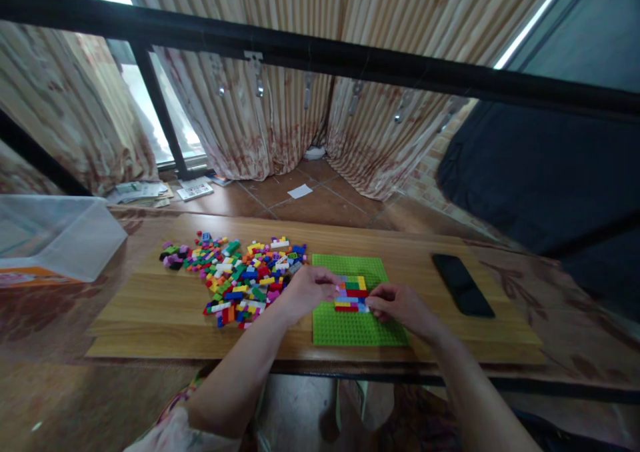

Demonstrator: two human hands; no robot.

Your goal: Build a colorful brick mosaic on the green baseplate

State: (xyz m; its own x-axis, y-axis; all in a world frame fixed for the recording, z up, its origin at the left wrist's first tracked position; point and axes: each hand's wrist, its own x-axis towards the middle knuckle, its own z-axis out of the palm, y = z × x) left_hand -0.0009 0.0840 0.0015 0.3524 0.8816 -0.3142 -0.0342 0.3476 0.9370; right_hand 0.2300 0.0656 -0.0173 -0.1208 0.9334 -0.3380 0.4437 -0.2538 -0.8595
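A green studded baseplate (360, 332) lies on the wooden board, with a patch of coloured building bricks (356, 293) in rows on it: yellow, green, red, blue and others. My left hand (309, 291) reaches over the plate's left side, thumb and fingertips closed together at the patch's left edge. Whatever is in them is hidden or too small to name. My right hand (400, 307) is at the patch's lower right corner, fingers pinched. A small whitish brick (367, 309) shows by those fingertips; I cannot tell whether it is held or sits on the plate.
Left of the baseplate spreads a heap of loose mixed bricks (245, 275). A black phone (463, 284) lies to the right on the wooden board (150, 329). A clear plastic bin (65, 239) stands at the far left. Above crosses a dark bar (310, 42), before striped curtains (280, 119).
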